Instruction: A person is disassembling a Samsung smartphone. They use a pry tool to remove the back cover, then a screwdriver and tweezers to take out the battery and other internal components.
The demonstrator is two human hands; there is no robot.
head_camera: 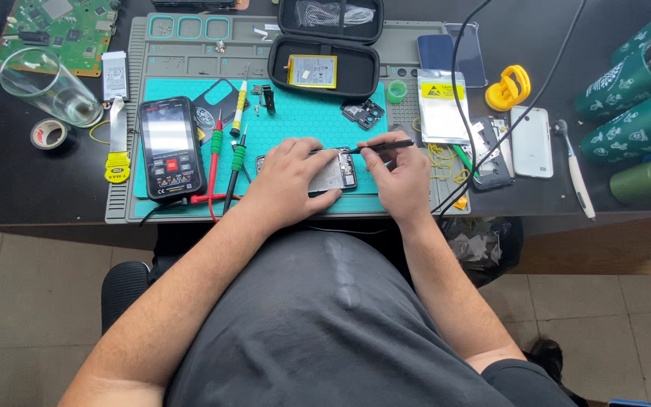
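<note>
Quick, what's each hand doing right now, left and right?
Left hand: pressed down on the opened phone, steadying it on the teal mat.
Right hand: closed on a thin black tool, tip at the phone.

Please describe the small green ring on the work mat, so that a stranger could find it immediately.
Start from the teal work mat on the dark table. Go to its upper right corner, just right of the open black zip case that holds a yellow battery. The green ring lies there, left of the clear bag with a yellow label; it is the only round, translucent green thing nearby.
</note>
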